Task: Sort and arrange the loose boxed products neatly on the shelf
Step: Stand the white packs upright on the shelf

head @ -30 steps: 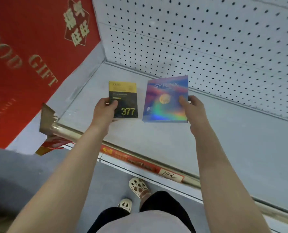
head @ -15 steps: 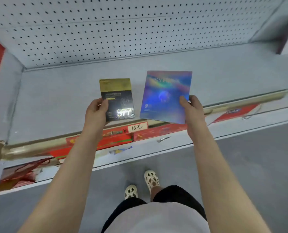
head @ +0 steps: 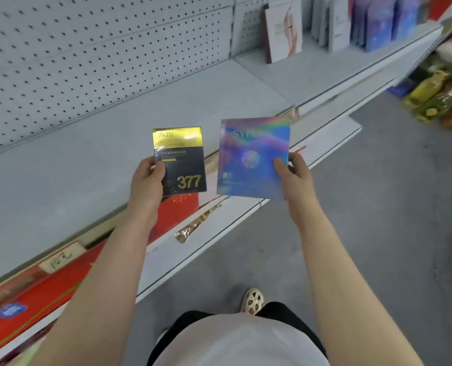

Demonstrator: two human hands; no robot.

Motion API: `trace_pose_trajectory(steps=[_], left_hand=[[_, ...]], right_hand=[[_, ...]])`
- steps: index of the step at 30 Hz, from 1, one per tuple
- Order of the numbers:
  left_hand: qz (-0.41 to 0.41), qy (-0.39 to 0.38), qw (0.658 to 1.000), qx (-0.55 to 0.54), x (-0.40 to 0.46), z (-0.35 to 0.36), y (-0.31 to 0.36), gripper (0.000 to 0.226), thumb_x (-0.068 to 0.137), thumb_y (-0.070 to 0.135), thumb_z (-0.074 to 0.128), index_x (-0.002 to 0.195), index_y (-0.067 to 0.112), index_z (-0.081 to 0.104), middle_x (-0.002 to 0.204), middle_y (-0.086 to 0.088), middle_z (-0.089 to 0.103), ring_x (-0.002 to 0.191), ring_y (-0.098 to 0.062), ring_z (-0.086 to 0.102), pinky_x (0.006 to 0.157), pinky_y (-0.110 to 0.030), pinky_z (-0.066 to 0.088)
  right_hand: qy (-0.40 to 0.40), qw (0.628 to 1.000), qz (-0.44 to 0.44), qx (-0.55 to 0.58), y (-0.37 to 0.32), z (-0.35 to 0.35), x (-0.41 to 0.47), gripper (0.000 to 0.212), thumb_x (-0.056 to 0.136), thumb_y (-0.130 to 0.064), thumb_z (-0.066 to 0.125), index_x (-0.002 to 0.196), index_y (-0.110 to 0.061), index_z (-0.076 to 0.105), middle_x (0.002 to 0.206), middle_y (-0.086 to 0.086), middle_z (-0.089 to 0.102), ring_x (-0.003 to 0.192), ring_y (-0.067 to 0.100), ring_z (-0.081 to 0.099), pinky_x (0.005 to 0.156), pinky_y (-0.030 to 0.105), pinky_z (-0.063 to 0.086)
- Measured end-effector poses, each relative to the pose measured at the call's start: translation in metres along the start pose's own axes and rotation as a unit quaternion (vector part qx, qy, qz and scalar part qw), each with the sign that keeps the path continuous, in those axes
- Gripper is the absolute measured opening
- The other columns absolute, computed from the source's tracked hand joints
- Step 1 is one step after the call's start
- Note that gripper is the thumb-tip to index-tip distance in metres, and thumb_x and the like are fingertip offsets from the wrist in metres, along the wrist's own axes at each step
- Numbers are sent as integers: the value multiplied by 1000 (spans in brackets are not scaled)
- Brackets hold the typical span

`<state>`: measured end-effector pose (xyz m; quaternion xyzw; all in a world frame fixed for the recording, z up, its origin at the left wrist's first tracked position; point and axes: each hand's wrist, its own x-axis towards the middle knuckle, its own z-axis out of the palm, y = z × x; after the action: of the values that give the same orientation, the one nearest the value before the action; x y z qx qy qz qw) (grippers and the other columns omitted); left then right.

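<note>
The step in hand looks like carrying two boxes to their places; the left hand [head: 146, 180] pinches the black-and-gold box [head: 181, 157] by its left edge, thumb on the face; the right hand [head: 297, 178] clamps the holographic box [head: 251, 154] at its lower right corner; both hover over the shelf [head: 87, 159] lip. Next likely calls for standing each with its kind, perhaps by the upright boxes [head: 333, 22] at one o'clock; bare shelf lies at ten o'clock, the pegboard [head: 87, 48] bounding it behind.

View now rightward: stocked boxes [head: 333, 25].
</note>
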<state>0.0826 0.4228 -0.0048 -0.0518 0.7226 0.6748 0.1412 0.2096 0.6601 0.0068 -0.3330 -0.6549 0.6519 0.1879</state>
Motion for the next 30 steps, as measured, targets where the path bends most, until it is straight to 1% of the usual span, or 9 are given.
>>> trace_pose_trajectory(steps=[4,7,9,12,16,19,24,27,30], left_hand=[[3,-17,1000,6,7,114,10,27,100,25,47,123,12,54,110,-6,65,92,-21,63,73,-31,50],[-10,-38,999,9,14,187,17,22,102,25,44,119,14,53,107,-4,67,95,-22,65,83,-38,53],[-10,-49,999,15,21,229,23,19,102,26,43,115,16,54,105,-2,68,95,-22,66,86,-40,54],[-4,-60,998,29,42,284,34,22,102,30,44,117,17,53,110,-6,68,94,-23,66,75,-36,54],[15,-73,996,40,83,350,48,24,99,38,45,114,22,54,109,-4,68,97,-25,67,85,-48,55],[33,-79,996,28,118,405,66,24,102,28,44,119,15,54,114,-5,66,97,-18,65,77,-33,53],[43,-103,993,24,175,493,97,23,101,23,42,118,12,53,116,-10,64,102,-23,65,84,-36,55],[51,-110,992,30,203,545,114,26,99,25,42,118,13,54,115,-7,64,104,-22,63,93,-43,52],[55,-108,992,28,223,594,127,26,101,22,39,120,12,53,108,1,64,96,-13,63,78,-28,52]], right_hand=[[39,999,-12,-9,-7,-90,50,27,79,-35,60,100,-16,60,94,9,67,81,21,59,72,32,44],[62,998,-13,-12,-6,-144,86,18,82,-34,60,96,-22,59,93,3,65,81,16,59,73,32,45],[81,997,-11,-6,-5,-173,111,8,88,-30,60,94,-24,58,94,1,64,83,14,58,75,33,45],[101,995,-5,0,-5,-207,154,13,84,-34,59,94,-25,58,96,1,66,85,16,61,75,33,47],[123,992,-6,15,-13,-242,221,3,94,-23,59,97,-25,58,98,3,67,86,18,62,71,31,48],[139,990,-14,8,-26,-262,274,7,96,-21,57,103,-20,58,102,6,67,85,18,63,69,30,51],[158,987,-11,1,-51,-293,358,13,86,-34,59,97,-28,58,105,8,69,90,27,67,78,41,56],[165,986,-20,0,-62,-316,405,6,93,-26,60,99,-26,57,100,6,68,85,24,66,74,39,55],[159,987,-30,-7,-70,-342,452,8,96,-20,59,97,-27,57,95,4,68,81,19,64,70,34,53]])
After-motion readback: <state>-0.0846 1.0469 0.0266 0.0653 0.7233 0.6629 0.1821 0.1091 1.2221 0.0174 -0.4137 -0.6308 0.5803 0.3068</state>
